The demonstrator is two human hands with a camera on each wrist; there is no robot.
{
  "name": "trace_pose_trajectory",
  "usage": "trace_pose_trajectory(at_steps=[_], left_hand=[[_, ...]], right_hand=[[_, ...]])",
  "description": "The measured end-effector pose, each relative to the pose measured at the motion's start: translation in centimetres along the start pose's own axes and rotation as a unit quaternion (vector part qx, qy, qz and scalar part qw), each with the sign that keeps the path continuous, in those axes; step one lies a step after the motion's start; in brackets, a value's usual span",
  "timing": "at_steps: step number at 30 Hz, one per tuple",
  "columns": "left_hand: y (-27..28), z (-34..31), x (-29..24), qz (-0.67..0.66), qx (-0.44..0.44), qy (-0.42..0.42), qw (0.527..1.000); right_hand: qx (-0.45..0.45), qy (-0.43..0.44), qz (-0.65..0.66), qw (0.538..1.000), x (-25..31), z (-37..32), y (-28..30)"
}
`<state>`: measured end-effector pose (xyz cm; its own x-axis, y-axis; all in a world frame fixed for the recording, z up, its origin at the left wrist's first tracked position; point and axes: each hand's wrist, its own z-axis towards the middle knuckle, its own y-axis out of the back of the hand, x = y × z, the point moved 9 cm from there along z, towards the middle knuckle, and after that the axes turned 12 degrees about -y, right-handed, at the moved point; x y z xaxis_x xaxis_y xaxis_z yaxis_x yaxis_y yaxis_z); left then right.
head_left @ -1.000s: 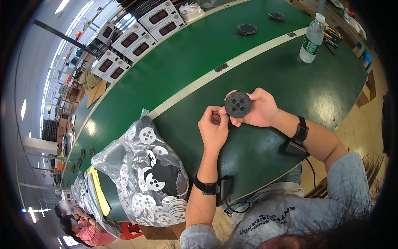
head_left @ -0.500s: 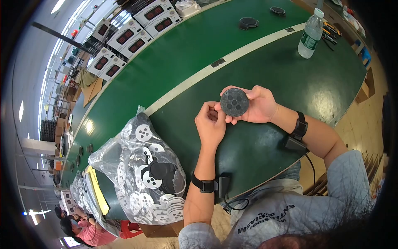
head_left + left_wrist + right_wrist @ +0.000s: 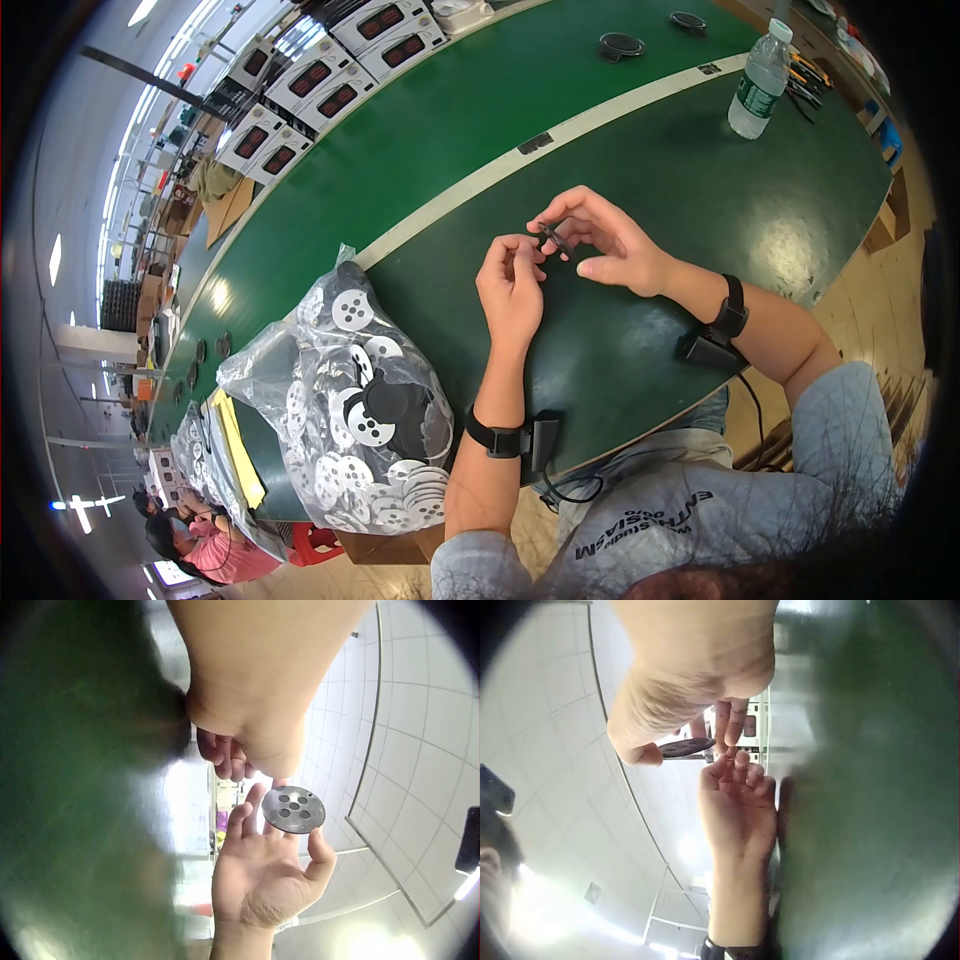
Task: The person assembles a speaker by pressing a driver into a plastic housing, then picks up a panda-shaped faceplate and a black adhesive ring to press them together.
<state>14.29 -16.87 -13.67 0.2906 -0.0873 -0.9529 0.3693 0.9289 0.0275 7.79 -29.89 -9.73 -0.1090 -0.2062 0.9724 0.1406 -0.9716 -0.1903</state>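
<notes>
A thin black disc with several round holes [image 3: 295, 823] is held up above the table. My right hand [image 3: 628, 250] pinches it by the rim, thumb on one side and fingertips on the other. From the head view the disc [image 3: 555, 240] is turned nearly edge-on. My left hand [image 3: 511, 290] has its fingers curled, thumb and index fingertips right at the disc's left edge. In the right wrist view the disc [image 3: 684, 748] lies between right thumb and fingers, the left fingertips close by; I cannot tell whether they pinch anything.
A clear plastic bag [image 3: 360, 420] of white and black holed discs lies left of my left arm. A water bottle [image 3: 760, 82] and pliers [image 3: 808, 75] stand at the far right. Dark round parts [image 3: 621, 46] lie across the white strip, boxes [image 3: 305, 75] beyond.
The disc has turned from facing the head camera to nearly edge-on. My right hand's fingers have spread and lifted from behind it to its rim; the left hand stays beside it.
</notes>
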Motion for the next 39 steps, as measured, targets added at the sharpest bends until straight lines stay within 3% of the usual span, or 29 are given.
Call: trace_pose_trajectory(at_steps=[5,17,24,28,39], left_hand=[[0.2,0.2,0.7,-0.075,0.002,0.025,0.997],[0.3,0.1,1.4,-0.147,-0.020,0.071,0.986],[0.6,0.0,2.1,-0.121,-0.040,0.088,0.988],[2.2,0.5,1.6,-0.048,-0.082,0.044,0.994],[2.0,0.6,2.4,-0.094,-0.108,-0.015,0.990]], right_hand=[[-0.056,0.107,-0.202,0.972,1.9,-0.4,-0.4],[-0.097,0.104,-0.265,0.954,2.0,-0.5,-0.5],[-0.101,0.090,-0.241,0.961,2.0,-0.4,-0.5],[-0.099,0.081,-0.236,0.963,2.1,-0.3,-1.1],[-0.073,0.036,-0.166,0.983,1.1,0.0,-1.0]])
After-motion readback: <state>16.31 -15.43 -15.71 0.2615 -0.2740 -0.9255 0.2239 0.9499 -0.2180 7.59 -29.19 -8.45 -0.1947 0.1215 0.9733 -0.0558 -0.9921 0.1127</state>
